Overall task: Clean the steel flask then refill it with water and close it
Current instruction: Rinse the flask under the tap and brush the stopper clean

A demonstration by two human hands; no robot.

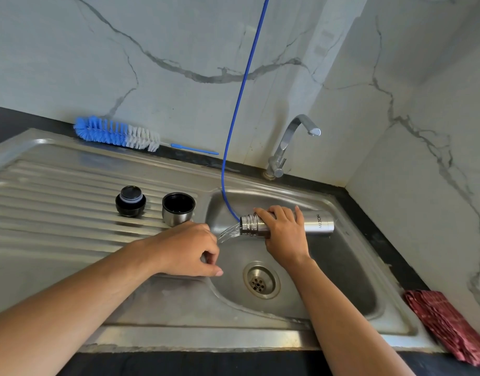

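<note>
steel flask (pixel 319 221) held on its side over the sink basin (pixel 342 267), near the basin's far edge, open threaded mouth toward the drainboard, base toward the right rim; gripped around the neck and upper body by the right hand (pixel 285 234), fingers wrapped over the top; water (pixel 228 232) pouring from the mouth in a clear stream down into the basin, above and left of the drain (pixel 261 280); left hand (pixel 191 249) at the basin's left edge, just beside the stream, fingers loosely curled, thumb and fingertips near each other, nothing visibly held; on the ribbed drainboard (pixel 57 202), near its right end, steel cup lid (pixel 178 209) standing mouth up, and left of it, apart, black stopper (pixel 130 201) standing upright; along the far edge against the wall, blue and white bottle brush (pixel 117 133) lying flat, handle pointing right; thin blue hose (pixel 240 104) coming down the wall and curving into the basin's far-left corner, its end behind the flask's mouth; tap (pixel 290 143) at the far rim, spout turned right; folded red cloth (pixel 455 325) at the worktop's near right corner.
</note>
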